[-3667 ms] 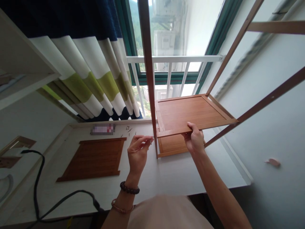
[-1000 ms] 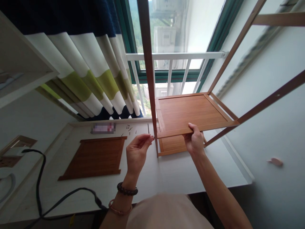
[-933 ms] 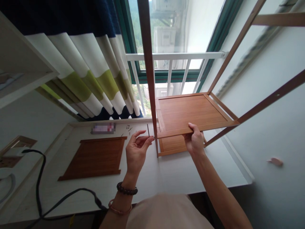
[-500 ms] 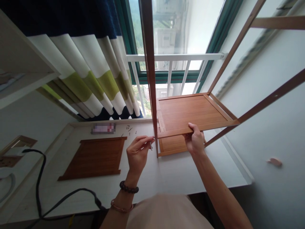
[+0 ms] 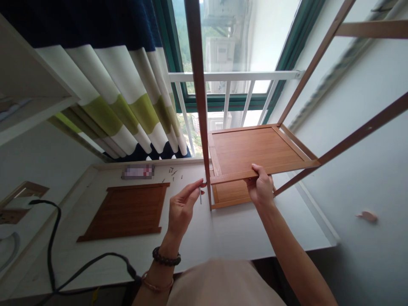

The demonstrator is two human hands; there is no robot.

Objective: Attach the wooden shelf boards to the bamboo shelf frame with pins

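A brown wooden shelf frame stands on the white desk, with an upright post (image 5: 201,106) at its near left corner. My left hand (image 5: 183,208) is closed in a pinch on a thin metal hex key (image 5: 200,196), whose long arm hangs down. Its fingertips are right beside the post, at the height of the shelf panel's corner. My right hand (image 5: 261,189) grips the front edge of the wooden shelf panel (image 5: 251,146), thumb on top and fingers underneath. Below that panel is a lower shelf (image 5: 231,193), partly hidden by the upper one and my right hand.
On the desk (image 5: 191,250) lie a loose wooden panel (image 5: 130,212), several small screws (image 5: 172,171) and a box with a blurred label (image 5: 138,171). A black cable (image 5: 52,238) runs down the left side. Behind are a striped curtain (image 5: 127,106) and a window with a white railing (image 5: 242,76).
My left hand has shifted slightly, and the hex key has turned so its long arm shows more, pointing down. My right hand keeps its hold on the shelf panel.
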